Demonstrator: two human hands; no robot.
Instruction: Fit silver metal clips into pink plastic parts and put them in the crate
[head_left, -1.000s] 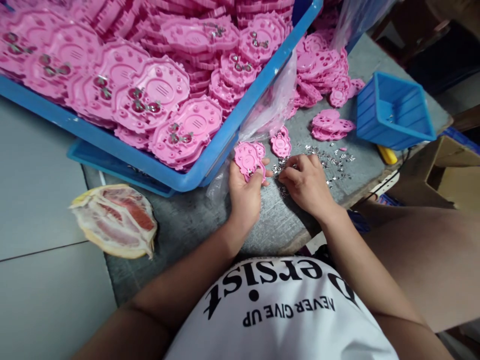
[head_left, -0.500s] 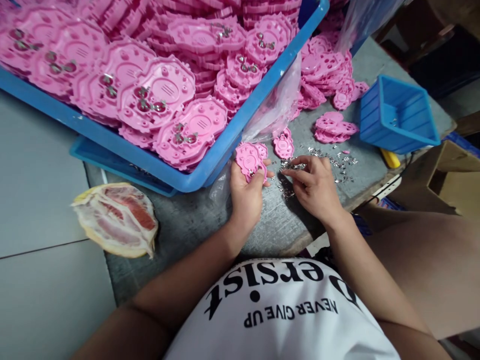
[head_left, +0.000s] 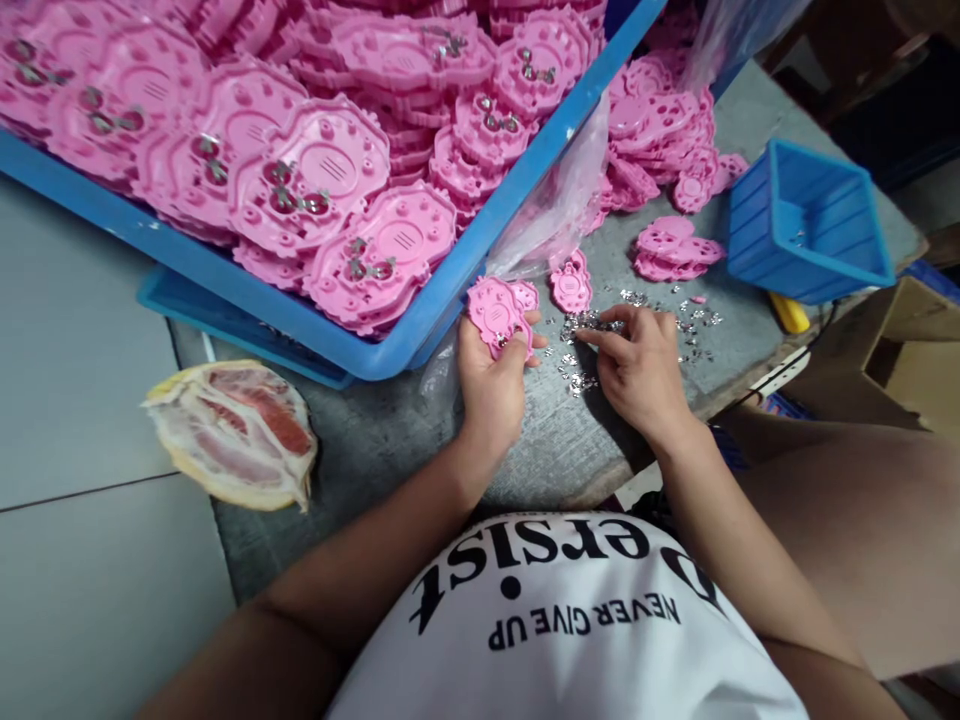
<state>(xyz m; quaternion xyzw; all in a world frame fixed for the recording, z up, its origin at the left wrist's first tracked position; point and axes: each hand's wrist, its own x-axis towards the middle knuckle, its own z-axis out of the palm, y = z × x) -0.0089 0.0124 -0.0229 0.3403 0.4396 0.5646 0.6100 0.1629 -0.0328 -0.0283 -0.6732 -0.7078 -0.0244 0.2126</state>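
Note:
My left hand (head_left: 491, 385) grips a pink plastic plate (head_left: 496, 315), thumb pressed on its lower edge. A second pink plate (head_left: 570, 284) lies just beyond it on the grey table. My right hand (head_left: 637, 370) rests over a scatter of small silver metal pieces (head_left: 592, 325), with thumb and forefinger pinched together among them. Whether a piece sits in the pinch is too small to make out.
A large blue tray (head_left: 442, 300) full of pink plates with metal clips fills the upper left. More pink plates (head_left: 660, 130) are heaped behind. A small blue bin (head_left: 806, 225) stands at the right, a peeled pomelo half (head_left: 232, 435) at the left, and a cardboard box (head_left: 911, 360) off the table's right edge.
My right hand has slid a little to the right and farther into the metal pieces, its fingers drawing into a pinch. My left hand keeps the pink plate almost still.

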